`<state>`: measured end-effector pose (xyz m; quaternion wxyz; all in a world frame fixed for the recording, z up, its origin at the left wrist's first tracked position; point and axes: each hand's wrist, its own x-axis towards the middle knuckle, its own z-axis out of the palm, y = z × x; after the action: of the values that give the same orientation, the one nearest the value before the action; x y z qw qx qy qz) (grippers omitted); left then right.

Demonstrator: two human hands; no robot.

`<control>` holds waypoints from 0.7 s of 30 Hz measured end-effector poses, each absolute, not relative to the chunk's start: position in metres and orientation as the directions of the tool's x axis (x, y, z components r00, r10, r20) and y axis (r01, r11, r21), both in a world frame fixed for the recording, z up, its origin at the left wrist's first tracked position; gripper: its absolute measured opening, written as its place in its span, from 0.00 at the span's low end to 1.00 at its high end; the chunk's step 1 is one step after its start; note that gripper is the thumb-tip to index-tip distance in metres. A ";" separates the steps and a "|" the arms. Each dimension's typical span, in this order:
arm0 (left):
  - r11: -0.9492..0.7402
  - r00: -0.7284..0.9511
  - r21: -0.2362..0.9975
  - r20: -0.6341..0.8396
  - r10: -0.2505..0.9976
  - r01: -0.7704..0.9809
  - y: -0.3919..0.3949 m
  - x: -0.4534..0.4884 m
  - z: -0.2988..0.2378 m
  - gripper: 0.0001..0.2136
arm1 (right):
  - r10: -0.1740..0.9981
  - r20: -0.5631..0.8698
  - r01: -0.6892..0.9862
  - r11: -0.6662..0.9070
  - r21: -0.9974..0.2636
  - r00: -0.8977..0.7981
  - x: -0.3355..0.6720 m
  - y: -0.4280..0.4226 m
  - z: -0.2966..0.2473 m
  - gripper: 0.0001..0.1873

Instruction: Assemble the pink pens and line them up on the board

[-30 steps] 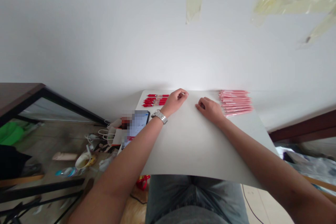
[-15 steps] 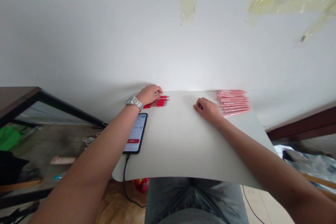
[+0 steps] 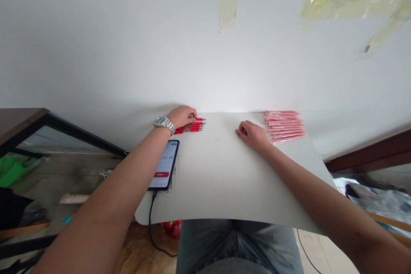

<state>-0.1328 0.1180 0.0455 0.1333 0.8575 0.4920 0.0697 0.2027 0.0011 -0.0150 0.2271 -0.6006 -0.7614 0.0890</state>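
Over at the left, my left hand, with a metal watch on its wrist, pinches the topmost red pen between thumb and fingers. Just below it several more red pens lie side by side, tips to the right, partly hidden by the hand. My right hand rests on the white table with its fingers curled and nothing visible in them. Right beside it lies a stack of pink pens or slim pink sticks; some look wrapped in clear plastic.
A phone with a charging cable lies under my left forearm at the table's left edge. The white wall rises directly behind the table. A dark-framed table stands at the left.
The fingers of my left hand have come down and closed on the topmost red pen. My right hand stays where it was. The view has shifted slightly.
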 end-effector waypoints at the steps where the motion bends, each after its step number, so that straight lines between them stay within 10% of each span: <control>1: -0.484 0.508 0.294 -0.007 0.861 0.824 0.117 -0.132 0.046 0.09 | 0.955 0.240 0.873 0.264 -0.409 -0.176 0.203 0.001 -0.015 0.11; 13: -0.492 0.491 0.369 0.104 0.865 0.788 0.108 -0.127 0.057 0.10 | 0.954 0.241 0.868 0.266 -0.420 -0.176 0.204 0.002 -0.017 0.11; 21: -0.463 0.409 0.707 0.262 0.874 0.535 0.080 -0.081 0.076 0.09 | 0.952 0.243 0.856 0.279 -0.434 -0.187 0.205 0.003 -0.018 0.11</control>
<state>-0.0807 0.0800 0.0764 0.2691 0.7951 0.4429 0.3149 0.2050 0.0026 -0.0178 0.2372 -0.5919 -0.7638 0.1006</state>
